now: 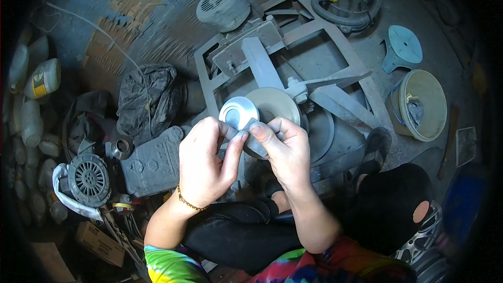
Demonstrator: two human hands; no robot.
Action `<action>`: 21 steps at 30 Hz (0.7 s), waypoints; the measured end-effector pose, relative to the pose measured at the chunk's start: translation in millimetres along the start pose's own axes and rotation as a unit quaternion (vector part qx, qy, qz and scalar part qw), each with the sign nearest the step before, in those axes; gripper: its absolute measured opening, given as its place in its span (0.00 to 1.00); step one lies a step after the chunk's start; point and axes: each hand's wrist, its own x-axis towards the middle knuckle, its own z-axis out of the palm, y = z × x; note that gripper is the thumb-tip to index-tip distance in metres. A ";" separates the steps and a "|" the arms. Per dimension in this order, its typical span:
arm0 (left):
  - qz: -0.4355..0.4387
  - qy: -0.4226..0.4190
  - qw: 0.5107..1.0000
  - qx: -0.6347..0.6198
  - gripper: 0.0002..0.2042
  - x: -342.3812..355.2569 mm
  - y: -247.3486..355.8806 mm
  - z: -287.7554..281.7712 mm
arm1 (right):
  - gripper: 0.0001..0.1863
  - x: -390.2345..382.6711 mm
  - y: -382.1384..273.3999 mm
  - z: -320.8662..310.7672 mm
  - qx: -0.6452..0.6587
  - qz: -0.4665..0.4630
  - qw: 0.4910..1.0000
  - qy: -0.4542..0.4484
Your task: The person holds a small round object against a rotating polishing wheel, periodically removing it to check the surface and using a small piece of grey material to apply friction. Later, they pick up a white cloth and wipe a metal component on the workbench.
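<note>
In front of me, both of my hands are closed with their fingertips nearly meeting. My left hand (pixel 207 160), with a gold bracelet at the wrist, pinches a small flat grey piece (pixel 251 123). The thumb and forefinger of my right hand (pixel 285 149) press on that same piece from the other side. What it is made of cannot be made out. Just beyond the fingertips is a shiny round metal cup-like part (pixel 245 103); whether my left fingers touch it is hidden. Behind it stands a tan grinding wheel (pixel 277 106).
A metal frame (pixel 335 50) carries an electric motor (pixel 222 8). At right are a bucket (pixel 437 107), a blue stool (pixel 406 47) and a yellow-black machine with a hose (pixel 346 13). At left lie a black bag (pixel 144 97), a dusty grey casing (pixel 154 162) and several plastic bottles (pixel 32 123).
</note>
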 end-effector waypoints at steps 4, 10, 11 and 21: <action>0.009 -0.001 1.000 0.003 0.10 -0.3 0.3 2.0 | 0.16 -0.3 -0.1 -0.7 0.019 0.006 1.000 -0.008; 0.044 -0.015 0.998 0.039 0.10 2.3 4.1 1.1 | 0.18 -0.8 2.6 -2.9 0.020 0.031 0.999 -0.016; 0.045 -0.015 0.998 0.039 0.10 2.7 4.7 1.1 | 0.18 -1.4 1.9 -2.3 0.025 0.042 0.999 -0.011; 0.051 -0.032 0.997 0.043 0.10 3.5 6.9 -2.4 | 0.17 -4.6 -1.4 -3.0 0.020 0.110 0.994 -0.019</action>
